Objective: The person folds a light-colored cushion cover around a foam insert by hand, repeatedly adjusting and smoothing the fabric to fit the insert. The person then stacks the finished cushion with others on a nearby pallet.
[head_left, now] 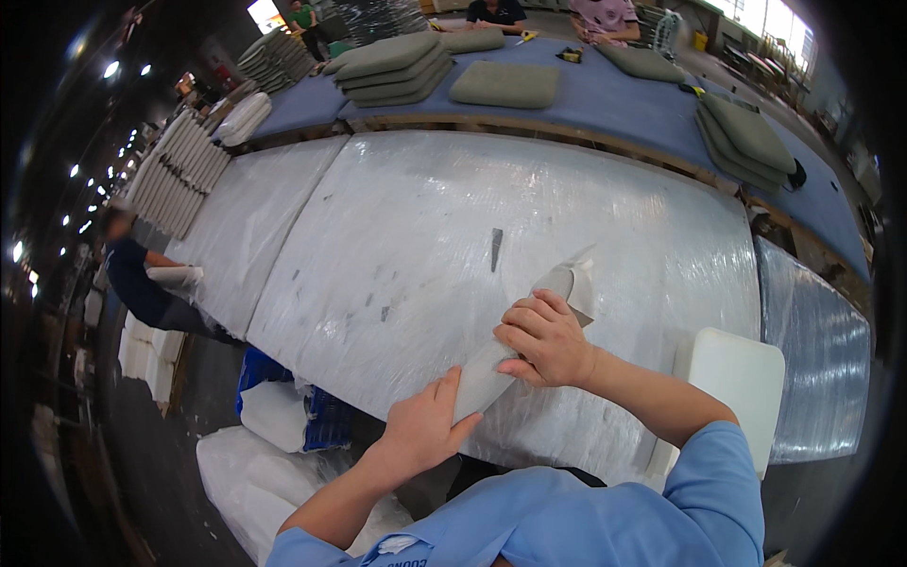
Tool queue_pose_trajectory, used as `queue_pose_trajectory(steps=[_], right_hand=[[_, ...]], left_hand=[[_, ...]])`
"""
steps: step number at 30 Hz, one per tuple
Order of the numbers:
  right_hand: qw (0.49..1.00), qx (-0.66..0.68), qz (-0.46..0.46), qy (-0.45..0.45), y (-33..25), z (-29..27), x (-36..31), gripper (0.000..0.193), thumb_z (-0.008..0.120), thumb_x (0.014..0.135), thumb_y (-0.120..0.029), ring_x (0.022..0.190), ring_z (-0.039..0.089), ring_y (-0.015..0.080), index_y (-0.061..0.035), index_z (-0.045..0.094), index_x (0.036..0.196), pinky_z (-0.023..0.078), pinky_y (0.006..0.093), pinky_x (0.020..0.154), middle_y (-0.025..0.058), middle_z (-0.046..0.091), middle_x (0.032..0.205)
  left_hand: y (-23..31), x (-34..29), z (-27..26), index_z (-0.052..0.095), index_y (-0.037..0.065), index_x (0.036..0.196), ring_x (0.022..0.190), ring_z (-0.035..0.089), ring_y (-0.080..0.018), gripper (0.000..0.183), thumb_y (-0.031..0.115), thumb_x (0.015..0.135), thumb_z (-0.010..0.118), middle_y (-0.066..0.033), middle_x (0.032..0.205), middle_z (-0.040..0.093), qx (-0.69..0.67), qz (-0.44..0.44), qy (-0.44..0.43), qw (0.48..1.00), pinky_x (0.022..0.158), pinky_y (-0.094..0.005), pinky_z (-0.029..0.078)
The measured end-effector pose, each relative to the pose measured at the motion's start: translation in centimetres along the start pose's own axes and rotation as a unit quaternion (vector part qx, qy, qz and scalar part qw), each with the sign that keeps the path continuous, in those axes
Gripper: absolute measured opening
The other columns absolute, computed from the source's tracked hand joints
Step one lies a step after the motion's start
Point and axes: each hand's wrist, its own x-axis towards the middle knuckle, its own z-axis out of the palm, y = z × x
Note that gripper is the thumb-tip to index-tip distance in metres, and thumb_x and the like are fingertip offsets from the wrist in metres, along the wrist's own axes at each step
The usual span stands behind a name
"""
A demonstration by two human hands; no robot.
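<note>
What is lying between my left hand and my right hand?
In the head view, a long pale piece spans between left hand and right hand, touching both.

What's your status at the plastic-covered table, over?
Left hand holding pale piece, near end. Right hand gripping it farther up. Dark mark on plastic sheeting beyond; no visible obstruction at the hands.

Across a plastic-wrapped table [378, 236], we grasp a long pale piece [483, 376], our left hand [423, 422] at its near end, our right hand [548, 337] farther along; a blue crate [328, 421] sits left of the left hand.
</note>
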Motion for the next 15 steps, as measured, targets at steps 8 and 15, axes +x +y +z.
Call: queue_pose_trajectory(steps=[8,15], right_hand=[[0.984,0.009,0.106,-0.145,0.7,-0.5,-0.4,0.033,0.067,0.092,-0.032,0.066,0.057,0.0231,-0.0112,0.062,0.067,0.043,0.0379,0.068,0.0043,0.060,0.069],[0.957,0.086,0.224,0.167,2.5,-1.6,-1.2,0.011,0.072,0.086,-0.015,0.086,0.066,0.0307,-0.0068,0.072,0.093,0.049,0.0422,0.084,0.0108,0.070,0.093]], left_hand=[[2.5,1.9,0.8,0.040,-0.009,0.149,0.095,0.071,-0.0462,0.078,0.039,0.094,0.066,-0.0310,0.111,0.070,-0.073,-0.012,-0.088,0.993,0.084,-0.0502,0.056],[4.0,2.5,0.3,0.020,-0.008,0.161,0.110,0.069,-0.0444,0.096,0.033,0.090,0.071,-0.0345,0.126,0.065,-0.183,-0.075,-0.083,0.977,0.098,-0.0437,0.052]])
